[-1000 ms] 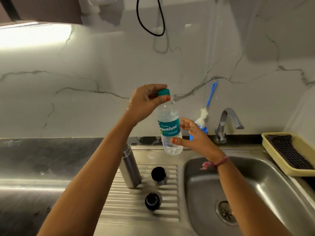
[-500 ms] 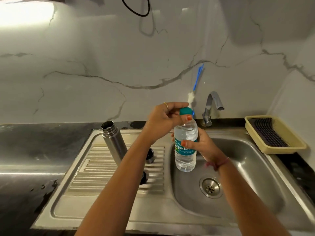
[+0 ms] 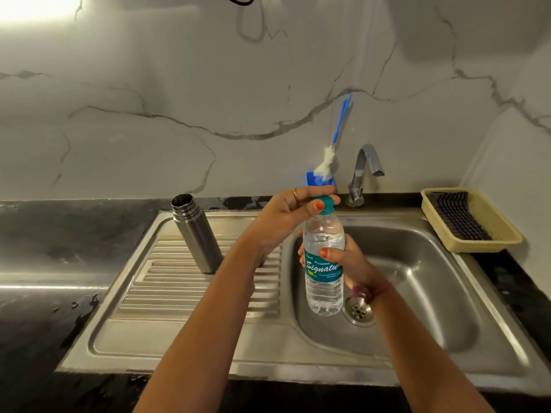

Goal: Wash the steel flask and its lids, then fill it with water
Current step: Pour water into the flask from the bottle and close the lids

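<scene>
The water bottle (image 3: 324,263) stands upright over the sink (image 3: 417,293) — right hand (image 3: 343,260) wrapped round its middle, left hand (image 3: 286,216) pinching the green cap (image 3: 324,201). The open flask (image 3: 195,232) stands upright on the drainboard, left of both hands — nearer the left.

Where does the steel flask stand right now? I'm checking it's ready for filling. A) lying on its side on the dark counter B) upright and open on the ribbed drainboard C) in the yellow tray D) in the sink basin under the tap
B: the steel flask stands upright, mouth open, on the ribbed drainboard, left of the basin.
</scene>
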`<action>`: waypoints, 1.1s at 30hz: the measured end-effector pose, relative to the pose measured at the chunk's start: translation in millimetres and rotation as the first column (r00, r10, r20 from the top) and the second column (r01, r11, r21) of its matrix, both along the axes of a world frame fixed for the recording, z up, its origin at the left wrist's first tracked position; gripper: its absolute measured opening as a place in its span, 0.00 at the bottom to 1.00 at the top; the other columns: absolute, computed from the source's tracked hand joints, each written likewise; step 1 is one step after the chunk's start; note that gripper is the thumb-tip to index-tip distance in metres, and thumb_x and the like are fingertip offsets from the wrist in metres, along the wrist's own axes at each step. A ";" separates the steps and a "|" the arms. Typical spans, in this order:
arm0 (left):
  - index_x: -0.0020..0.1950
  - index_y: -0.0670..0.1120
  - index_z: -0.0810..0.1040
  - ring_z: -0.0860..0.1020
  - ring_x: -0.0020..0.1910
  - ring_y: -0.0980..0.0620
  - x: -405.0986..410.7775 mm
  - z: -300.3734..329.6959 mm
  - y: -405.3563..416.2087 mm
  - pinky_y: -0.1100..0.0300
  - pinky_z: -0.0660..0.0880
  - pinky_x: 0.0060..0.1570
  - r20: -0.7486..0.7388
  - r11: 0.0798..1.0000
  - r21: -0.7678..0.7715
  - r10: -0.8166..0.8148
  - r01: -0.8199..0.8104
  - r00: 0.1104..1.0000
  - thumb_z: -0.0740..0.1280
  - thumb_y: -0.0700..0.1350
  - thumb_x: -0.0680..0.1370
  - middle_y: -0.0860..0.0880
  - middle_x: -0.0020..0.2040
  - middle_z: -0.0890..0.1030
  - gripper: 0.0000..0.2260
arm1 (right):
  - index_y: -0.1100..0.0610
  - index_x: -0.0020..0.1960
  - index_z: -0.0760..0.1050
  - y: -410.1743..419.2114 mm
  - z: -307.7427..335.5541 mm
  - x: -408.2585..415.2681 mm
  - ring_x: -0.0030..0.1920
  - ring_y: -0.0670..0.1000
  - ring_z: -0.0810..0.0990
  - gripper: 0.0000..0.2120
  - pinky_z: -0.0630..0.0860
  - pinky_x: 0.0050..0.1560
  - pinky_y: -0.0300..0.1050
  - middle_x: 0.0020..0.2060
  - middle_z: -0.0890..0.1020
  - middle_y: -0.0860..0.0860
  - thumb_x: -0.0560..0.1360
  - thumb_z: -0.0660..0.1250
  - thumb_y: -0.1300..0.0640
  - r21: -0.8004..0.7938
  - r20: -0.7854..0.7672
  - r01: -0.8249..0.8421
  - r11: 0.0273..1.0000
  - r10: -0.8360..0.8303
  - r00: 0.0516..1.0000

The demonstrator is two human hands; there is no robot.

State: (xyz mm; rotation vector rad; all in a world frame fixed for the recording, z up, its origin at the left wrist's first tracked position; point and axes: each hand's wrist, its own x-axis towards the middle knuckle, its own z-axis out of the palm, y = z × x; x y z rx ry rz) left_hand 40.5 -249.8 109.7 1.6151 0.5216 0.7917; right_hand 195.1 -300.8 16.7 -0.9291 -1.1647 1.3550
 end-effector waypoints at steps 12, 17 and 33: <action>0.49 0.51 0.80 0.79 0.41 0.58 14.8 -4.2 -8.6 0.63 0.81 0.45 -0.038 0.852 0.093 0.521 -0.516 0.853 0.78 0.47 0.71 0.48 0.46 0.82 0.11 | 0.54 0.54 0.75 3.1 9.1 -10.7 0.47 0.49 0.84 0.18 0.79 0.44 0.39 0.43 0.85 0.47 0.68 0.75 0.64 0.048 0.195 0.166 0.985 -0.172 0.966; 0.48 0.51 0.80 0.75 0.49 0.58 15.7 -3.1 -6.3 0.69 0.74 0.47 -0.147 0.893 0.282 0.402 -0.351 0.904 0.68 0.45 0.79 0.50 0.49 0.76 0.01 | 0.55 0.58 0.74 4.4 1.0 -26.0 0.51 0.52 0.84 0.23 0.79 0.52 0.49 0.49 0.84 0.51 0.65 0.76 0.55 0.001 0.174 0.206 0.978 -0.203 0.963; 0.66 0.45 0.73 0.81 0.57 0.58 -26.2 -8.6 -1.4 0.66 0.76 0.53 0.159 0.960 -0.146 0.259 -0.237 0.953 0.66 0.36 0.79 0.51 0.57 0.83 0.15 | 0.54 0.55 0.74 3.7 -18.9 -40.3 0.51 0.55 0.84 0.20 0.79 0.51 0.49 0.47 0.84 0.53 0.66 0.77 0.60 -0.062 0.148 0.249 0.967 -0.238 0.960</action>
